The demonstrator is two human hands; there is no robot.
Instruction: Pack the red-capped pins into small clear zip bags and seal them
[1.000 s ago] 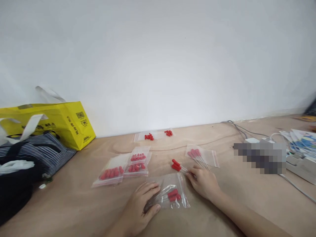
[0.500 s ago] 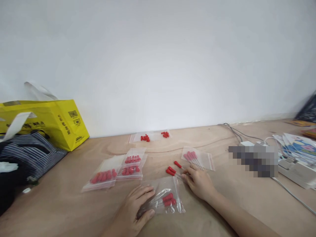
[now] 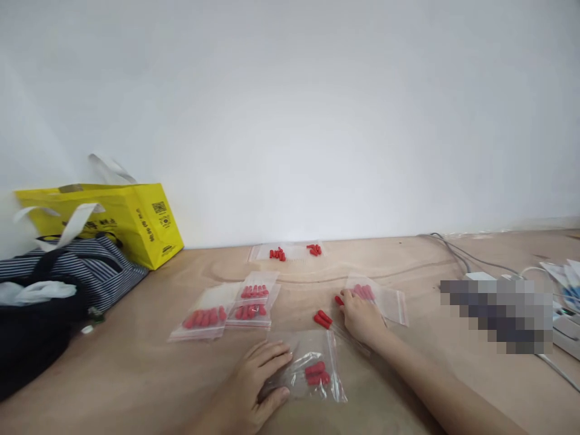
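My left hand (image 3: 263, 380) rests with fingers apart on the left end of a clear zip bag (image 3: 296, 347), which holds a few red-bulbed droppers (image 3: 317, 373). My right hand (image 3: 360, 314) has its fingers closed at a loose red-bulbed dropper (image 3: 339, 299), whose bulb shows left of the fingertips. Just left of that hand lie two loose droppers (image 3: 322, 319). Partly behind the right hand is another clear bag (image 3: 395, 307) with several red bulbs in it. At the left, filled clear bags (image 3: 203, 317) overlap one another.
Near the wall lies a clear bag (image 3: 296, 251) with small red pieces. A yellow bag (image 3: 154, 226) and a striped bag (image 3: 102, 275) stand at the left. Cables (image 3: 453, 244), a blurred-out area and a white power strip (image 3: 566, 329) are at the right.
The right hand has moved up to the single loose dropper and now closes on it, partly covering the bag behind. The left hand stays on its bag. The view has turned slightly left.
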